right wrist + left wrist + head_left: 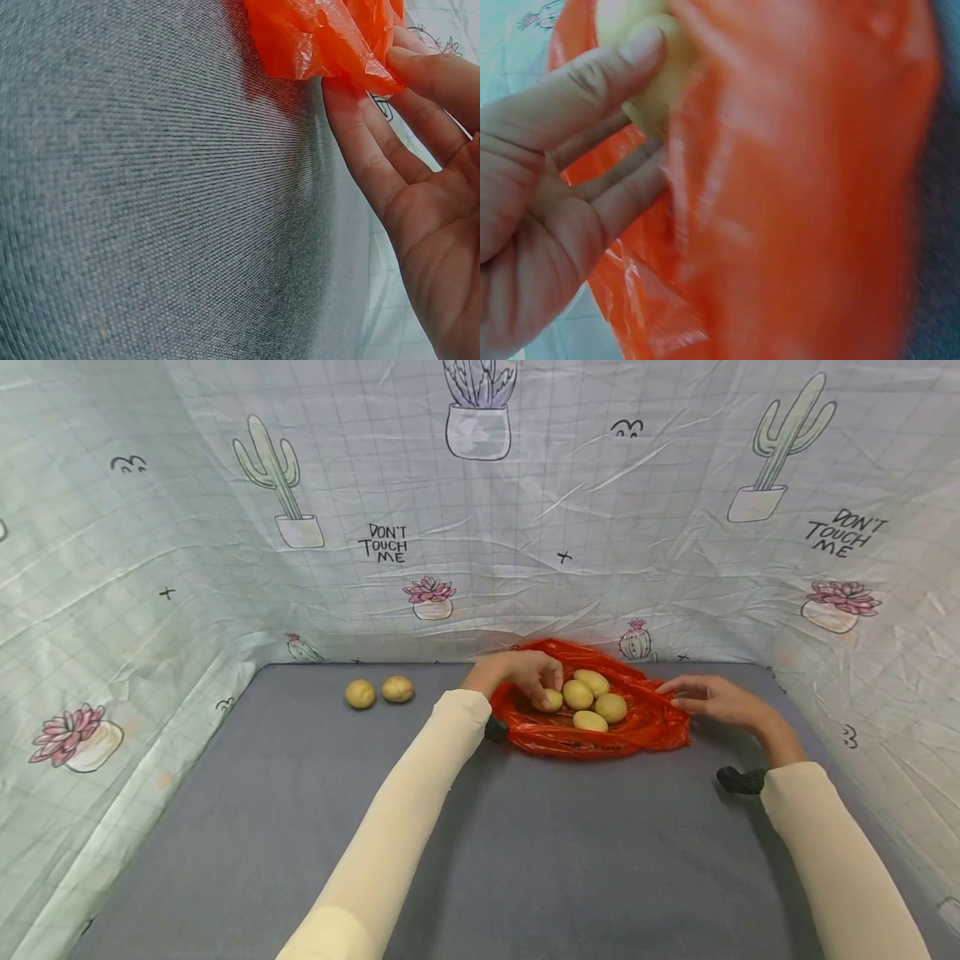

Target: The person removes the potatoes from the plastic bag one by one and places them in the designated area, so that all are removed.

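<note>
Crumpled, glossy red plastic bag [637,739], grey fabric-topped table's [262,793] 1 o'clock | left hand [528,668] pinches smooth oval yellow potato [553,701] inside, beside four more potatoes [578,695] | right hand [720,700] pinches bag's 3 o'clock rim | two loose potatoes [360,694] at 9 | far edge close at 12, room toward 6

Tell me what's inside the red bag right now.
Inside the red bag, five potatoes are visible, one of them pinched by the left hand. Whatever may lie beneath them or under the bag's folds is covered.
</note>
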The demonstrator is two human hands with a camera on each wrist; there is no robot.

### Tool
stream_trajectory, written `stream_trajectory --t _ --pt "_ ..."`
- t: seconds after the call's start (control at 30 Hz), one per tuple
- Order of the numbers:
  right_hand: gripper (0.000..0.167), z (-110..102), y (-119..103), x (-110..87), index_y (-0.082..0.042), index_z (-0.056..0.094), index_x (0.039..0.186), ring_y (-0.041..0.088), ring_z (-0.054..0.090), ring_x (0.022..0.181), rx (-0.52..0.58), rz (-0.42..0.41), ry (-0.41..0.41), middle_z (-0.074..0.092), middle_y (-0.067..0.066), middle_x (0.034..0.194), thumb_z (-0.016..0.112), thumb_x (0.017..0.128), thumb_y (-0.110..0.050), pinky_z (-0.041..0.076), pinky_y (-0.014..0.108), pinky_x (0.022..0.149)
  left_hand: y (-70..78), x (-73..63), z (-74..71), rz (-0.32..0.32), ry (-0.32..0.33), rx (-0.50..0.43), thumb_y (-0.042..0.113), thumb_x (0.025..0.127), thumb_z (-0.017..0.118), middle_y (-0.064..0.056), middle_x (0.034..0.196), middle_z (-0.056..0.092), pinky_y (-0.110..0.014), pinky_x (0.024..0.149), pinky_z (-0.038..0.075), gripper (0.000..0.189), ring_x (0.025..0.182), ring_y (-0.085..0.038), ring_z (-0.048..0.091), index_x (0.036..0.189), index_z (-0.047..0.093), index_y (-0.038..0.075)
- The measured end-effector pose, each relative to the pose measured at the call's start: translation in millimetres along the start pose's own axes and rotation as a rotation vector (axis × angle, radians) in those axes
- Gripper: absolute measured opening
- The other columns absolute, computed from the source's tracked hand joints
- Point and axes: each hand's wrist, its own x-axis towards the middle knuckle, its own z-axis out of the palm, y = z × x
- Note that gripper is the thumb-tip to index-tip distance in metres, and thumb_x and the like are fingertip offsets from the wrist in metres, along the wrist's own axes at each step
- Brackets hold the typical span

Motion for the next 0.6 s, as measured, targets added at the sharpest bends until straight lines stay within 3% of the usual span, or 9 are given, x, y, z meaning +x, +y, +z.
stream_trajectory --t 0.33,0.43,0.6 --pt "0.030 1.3 -1.2 -0.6 -0.006 0.066 0.130 0.012 0.063 0.096 0.015 0.002 0.003 0.065 0.018 0.130 0.062 0.102 -0.016 0.054 0.031 0.078 5.4 -0.7 -3.4 -0.071 -0.030 -0.020 0.011 0.088 0.079 -0.007 0.114 0.061 -0.027 0.086 0.050 0.030 0.104 -0.020 0.052 0.113 0.062 0.011" --pt "0.030 1.2 -0.8 -0.8 -0.006 0.066 0.130 0.013 0.062 0.097 0.008 0.006 0.002 0.065 0.017 0.130 0.062 0.103 -0.017 0.054 0.031 0.079 4.7 -0.3 -4.0 -0.057 -0.047 -0.017 0.010 0.089 0.076 -0.007 0.118 0.060 -0.028 0.089 0.052 0.030 0.109 -0.021 0.051 0.117 0.065 0.012" --pt "0.030 0.6 -0.6 -2.0 -0.006 0.066 0.130 0.013 0.062 0.097 -0.007 0.017 -0.004 0.064 0.018 0.130 0.062 0.103 -0.017 0.054 0.032 0.079 3.7 1.6 -4.3 0.020 -0.097 -0.027 0.007 0.096 0.068 -0.008 0.128 0.058 -0.029 0.096 0.052 0.033 0.115 -0.021 0.049 0.129 0.068 0.009"
